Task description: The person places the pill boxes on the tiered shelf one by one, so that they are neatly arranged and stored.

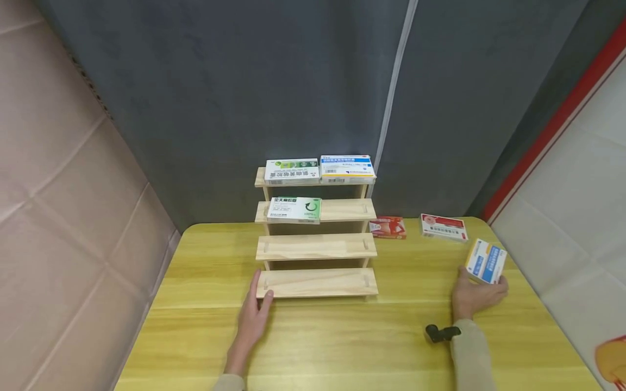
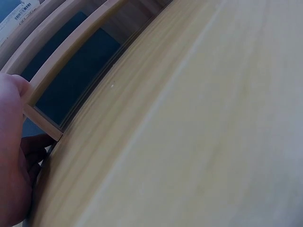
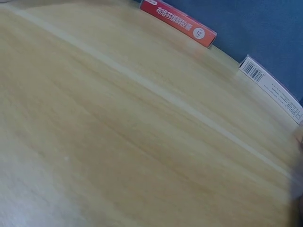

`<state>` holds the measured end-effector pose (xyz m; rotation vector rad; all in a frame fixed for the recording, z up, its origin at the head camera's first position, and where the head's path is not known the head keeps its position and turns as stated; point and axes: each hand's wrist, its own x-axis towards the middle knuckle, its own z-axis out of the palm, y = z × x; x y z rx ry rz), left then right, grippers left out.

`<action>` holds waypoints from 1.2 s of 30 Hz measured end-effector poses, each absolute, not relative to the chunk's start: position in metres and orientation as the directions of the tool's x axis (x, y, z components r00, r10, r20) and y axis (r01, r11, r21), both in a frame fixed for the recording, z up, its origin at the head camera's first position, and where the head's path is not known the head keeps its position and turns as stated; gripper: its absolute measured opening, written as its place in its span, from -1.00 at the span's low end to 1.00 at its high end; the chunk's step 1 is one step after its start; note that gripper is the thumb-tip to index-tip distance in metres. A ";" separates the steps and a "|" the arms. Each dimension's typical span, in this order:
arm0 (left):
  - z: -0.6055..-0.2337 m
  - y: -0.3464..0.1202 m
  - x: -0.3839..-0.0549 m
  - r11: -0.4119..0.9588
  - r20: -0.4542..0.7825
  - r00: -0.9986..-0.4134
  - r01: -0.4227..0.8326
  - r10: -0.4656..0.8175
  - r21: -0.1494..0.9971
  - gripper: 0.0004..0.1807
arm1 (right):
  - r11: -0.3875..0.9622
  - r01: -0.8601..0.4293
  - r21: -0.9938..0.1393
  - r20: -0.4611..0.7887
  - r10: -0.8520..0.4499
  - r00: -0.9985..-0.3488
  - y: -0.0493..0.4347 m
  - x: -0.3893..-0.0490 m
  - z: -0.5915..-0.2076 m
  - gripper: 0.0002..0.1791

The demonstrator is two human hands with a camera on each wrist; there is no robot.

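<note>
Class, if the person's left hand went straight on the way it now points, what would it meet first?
Probably the lowest step of the wooden rack: the left hand grips its left end, though the exact contact is hard to judge.

Right hand (image 3: 300,138): blurred sliver at the right edge, fingers unreadable.
White box (image 3: 271,89): just beyond the hand, barcoded end away from it.
Red box (image 3: 180,22): farther from the hand, past the white box.
Table (image 3: 142,142): pale-streaked wood beside the hand.
Backdrop (image 3: 274,35): dark blue, beyond both boxes.
</note>
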<state>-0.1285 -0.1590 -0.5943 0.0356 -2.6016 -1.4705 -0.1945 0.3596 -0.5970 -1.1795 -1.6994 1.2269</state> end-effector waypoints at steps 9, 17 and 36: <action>-0.593 -0.159 -0.128 0.527 0.127 -0.988 0.059 -0.094 0.848 -0.27 | 0.160 0.175 -0.971 0.109 0.957 -0.269 0.357 -0.192 -0.594 -0.19; -0.593 -0.158 -0.127 0.521 0.130 -0.987 0.066 -0.089 0.851 -0.26 | 0.136 0.149 -0.979 0.092 0.959 -0.268 0.357 -0.189 -0.590 -0.20; -0.593 -0.160 -0.127 0.531 0.153 -0.984 0.083 -0.090 0.843 -0.27 | 0.116 0.160 -0.980 0.054 0.936 -0.348 0.351 -0.187 -0.574 -0.07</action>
